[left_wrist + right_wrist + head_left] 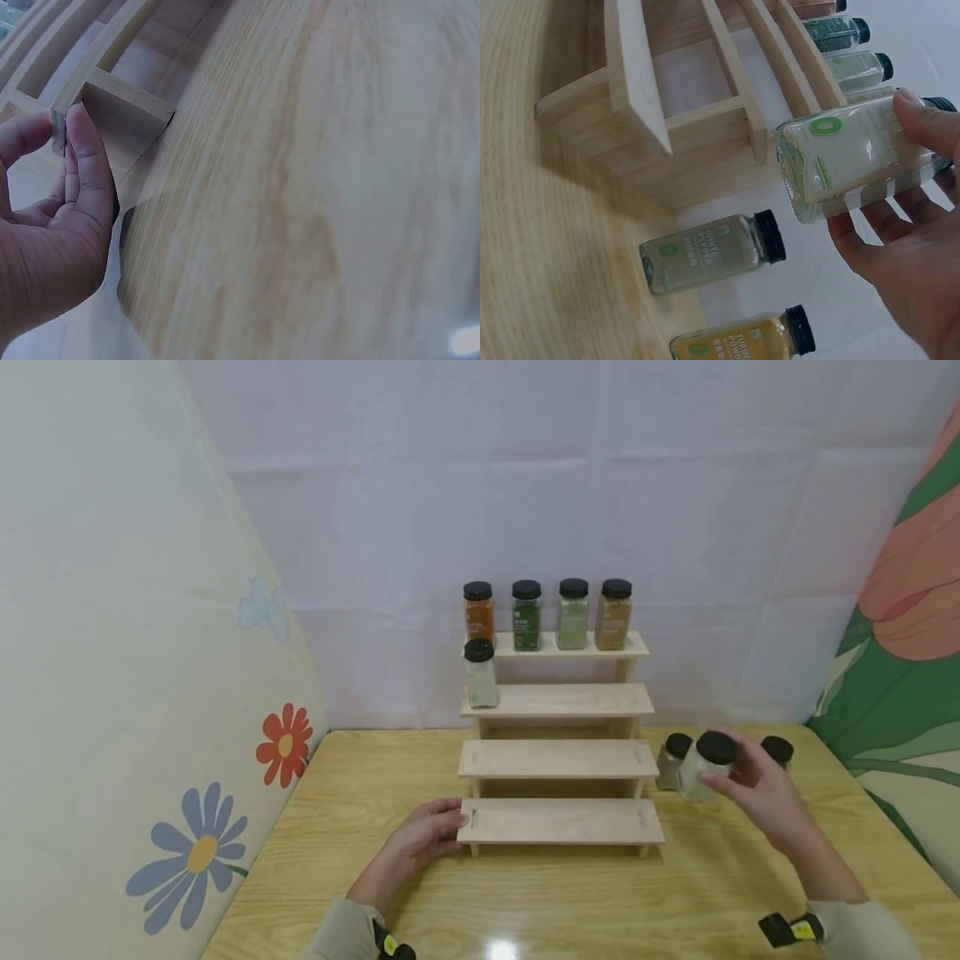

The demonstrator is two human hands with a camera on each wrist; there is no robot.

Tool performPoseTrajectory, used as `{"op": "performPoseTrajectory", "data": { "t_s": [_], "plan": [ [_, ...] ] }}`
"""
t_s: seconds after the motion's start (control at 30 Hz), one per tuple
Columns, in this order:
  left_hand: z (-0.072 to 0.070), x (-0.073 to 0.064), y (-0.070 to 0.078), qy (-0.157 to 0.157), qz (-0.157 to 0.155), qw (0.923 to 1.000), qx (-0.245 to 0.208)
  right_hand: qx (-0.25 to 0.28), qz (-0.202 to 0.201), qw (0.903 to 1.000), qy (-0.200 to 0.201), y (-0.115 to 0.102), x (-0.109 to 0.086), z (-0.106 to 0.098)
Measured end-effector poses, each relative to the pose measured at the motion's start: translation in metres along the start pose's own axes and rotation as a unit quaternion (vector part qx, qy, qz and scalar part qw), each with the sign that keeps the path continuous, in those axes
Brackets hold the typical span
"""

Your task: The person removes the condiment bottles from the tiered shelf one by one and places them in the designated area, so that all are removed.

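Tabletop (360, 785) of yellow wood grain bears a four-tier wooden rack (557, 758), its bottom shelf (558, 821) pinched at the left end by a person's left hand (423, 837), apparently for steadiness. To the right, the person's right hand (761, 785) grasps a pale-filled glass jar (696, 778), tilted above the table near two standing jars (668, 768). Four jars (527, 622) line the top tier (549, 644); a lone jar (482, 681) stands at the left of the second tier (570, 700). The step in hand looks like transfer from table to rack; next, probably, comes a leftward reach and an upright, gentle placement beside the lone jar, without knocking its black lid (479, 649).
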State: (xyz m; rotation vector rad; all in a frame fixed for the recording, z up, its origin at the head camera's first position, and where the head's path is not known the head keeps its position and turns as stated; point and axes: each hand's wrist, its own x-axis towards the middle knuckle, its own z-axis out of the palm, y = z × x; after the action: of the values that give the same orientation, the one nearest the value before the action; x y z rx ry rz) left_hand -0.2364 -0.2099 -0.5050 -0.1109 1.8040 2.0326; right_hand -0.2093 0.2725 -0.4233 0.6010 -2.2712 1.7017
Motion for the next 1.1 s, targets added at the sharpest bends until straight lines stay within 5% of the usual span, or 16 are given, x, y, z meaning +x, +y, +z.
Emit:
{"op": "performPoseTrajectory", "data": {
  "t_s": [0.23, 0.5, 1.1],
  "plan": [
    [0.000, -0.001, 0.001, -0.004, -0.001, 1.0000, 0.001, -0.038, 0.037, 0.9986, 0.006, 0.009, -0.009, 0.003],
    [0.000, -0.001, 0.002, -0.005, 0.000, 1.0000, 0.001, 0.005, 0.029, 0.9995, -0.007, 0.022, -0.017, 0.002],
    [-0.002, -0.001, 0.000, -0.005, -0.001, 1.0000, -0.006, -0.016, 0.081, 0.9963, -0.021, 0.038, -0.023, 0.001]
  ]
}}
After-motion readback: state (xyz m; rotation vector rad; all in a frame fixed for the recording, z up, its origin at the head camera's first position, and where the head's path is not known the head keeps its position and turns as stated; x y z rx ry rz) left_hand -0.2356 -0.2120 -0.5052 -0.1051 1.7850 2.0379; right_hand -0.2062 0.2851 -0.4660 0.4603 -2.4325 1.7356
